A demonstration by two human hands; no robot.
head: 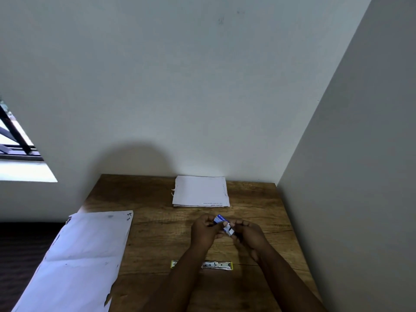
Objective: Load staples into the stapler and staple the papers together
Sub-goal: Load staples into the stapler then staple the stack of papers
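A small blue and white staple box (221, 219) is held above the middle of the wooden table (157, 233) between both hands. My left hand (203, 230) grips its blue end; my right hand (246, 233) pinches its white end, which sticks out as if slid open. The stapler (217, 265) lies swung open flat on the table nearer to me, metal with yellow ends, and my left forearm hides its middle. A stack of white papers (200, 191) rests at the table's far edge against the wall.
A large creased white sheet (83, 260) covers the table's left side and hangs over its edge. Walls close off the far side and the right side. A window (15, 140) is at the left.
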